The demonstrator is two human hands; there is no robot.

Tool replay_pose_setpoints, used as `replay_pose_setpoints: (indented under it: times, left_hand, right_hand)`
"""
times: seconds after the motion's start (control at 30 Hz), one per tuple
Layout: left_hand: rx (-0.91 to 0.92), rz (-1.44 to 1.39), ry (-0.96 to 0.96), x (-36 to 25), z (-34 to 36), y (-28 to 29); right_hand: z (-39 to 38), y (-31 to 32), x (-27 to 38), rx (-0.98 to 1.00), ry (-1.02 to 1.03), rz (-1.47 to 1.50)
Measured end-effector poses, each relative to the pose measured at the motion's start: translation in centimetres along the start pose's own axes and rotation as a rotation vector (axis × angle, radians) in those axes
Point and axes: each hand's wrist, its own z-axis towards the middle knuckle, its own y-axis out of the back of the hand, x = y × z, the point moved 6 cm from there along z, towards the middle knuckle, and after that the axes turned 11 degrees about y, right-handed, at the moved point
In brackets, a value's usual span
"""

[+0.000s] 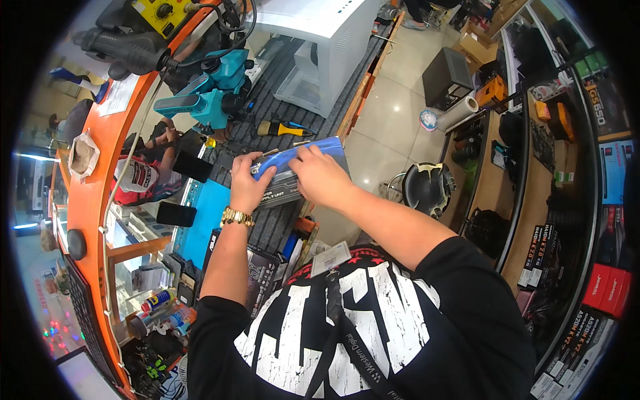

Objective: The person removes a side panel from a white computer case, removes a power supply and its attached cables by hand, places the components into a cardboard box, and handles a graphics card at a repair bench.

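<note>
Ribbed grey matting (265,107) covers the bench around your two hands. Between them is your workpiece, a blue-and-black box (284,179); whether it rests on the matting or is held clear cannot be told. Left hand (248,185): thumb parted from the fingers, pinching the box's near-left end. Right hand (321,175): fingers bent over the upper edge; whether they pinch a flap is hidden. Step in hand, as judged: handling the box at its upper edge. Any next move calls for steady left-hand support while the right fingers work. Beyond both hands: a brush (287,130), then a white computer case (337,67). Left of the left hand: a bright blue mat (208,220) and an orange counter (100,193). Right of the right hand: a torn stool (427,190) on pale floor tiles (373,150).
</note>
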Motion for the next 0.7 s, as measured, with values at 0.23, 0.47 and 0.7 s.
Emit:
replay_pose_setpoints:
  times: [0.23,0.47,0.7]
  left_hand:
    - [-0.023,0.068,-0.025,1.6,0.8,-0.7]
    - [0.091,-0.004,0.077,1.1,0.1,-1.0]
    - [0.124,0.067,0.091,0.2,-1.0,-0.6]
  right_hand:
    - [3.5,-1.9,-0.2,0.012,0.396,-0.157]
    - [2.7,-2.5,0.7,0.07,0.13,-0.07]
    - [3.5,-2.4,-0.2,-0.034,0.341,-0.159]
